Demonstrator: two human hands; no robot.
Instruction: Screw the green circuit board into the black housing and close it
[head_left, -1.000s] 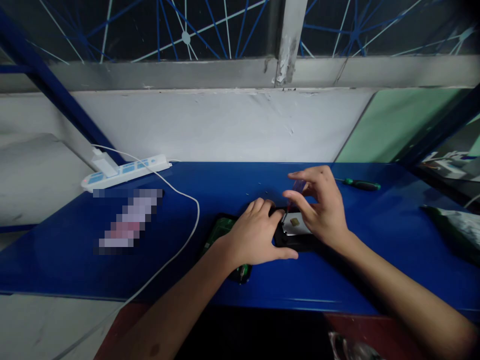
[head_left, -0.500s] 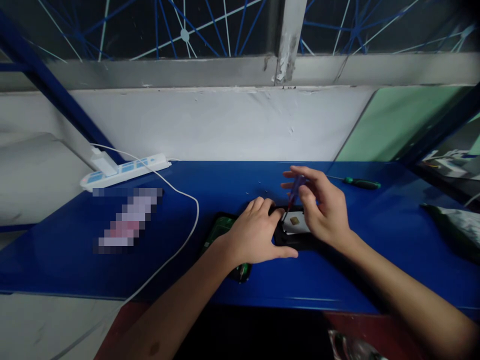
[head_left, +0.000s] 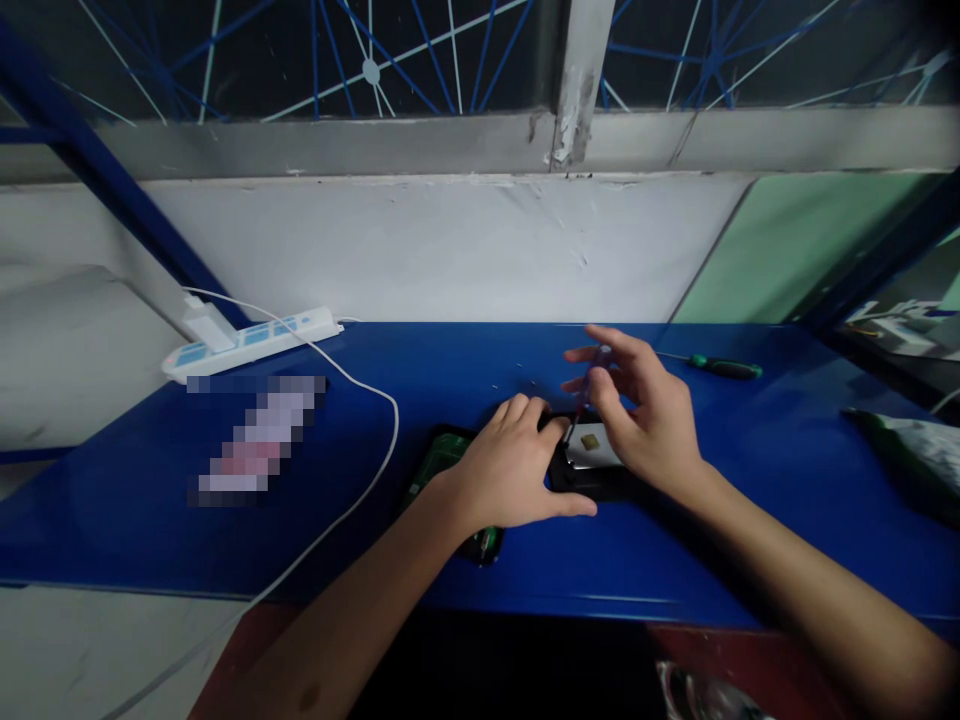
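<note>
A black device (head_left: 592,478) with a grey metal plate lies on the blue table (head_left: 375,540) in front of me. My left hand (head_left: 514,465) lies over its left part, fingers curled and pressing it down. My right hand (head_left: 641,410) pinches a small screwdriver with a clear purple handle (head_left: 591,385) upright, its red tip resting on the device's top left corner. A green circuit board (head_left: 442,460) shows from under my left wrist.
A white power strip (head_left: 251,342) with a plug and a white cable (head_left: 375,440) sits at the back left. A green-handled screwdriver (head_left: 720,367) lies at the back right. A grey plastic bag (head_left: 911,450) rests at the far right.
My right hand has turned the small screwdriver between its fingers and its fingers have spread a little. My left hand has stayed on the device.
</note>
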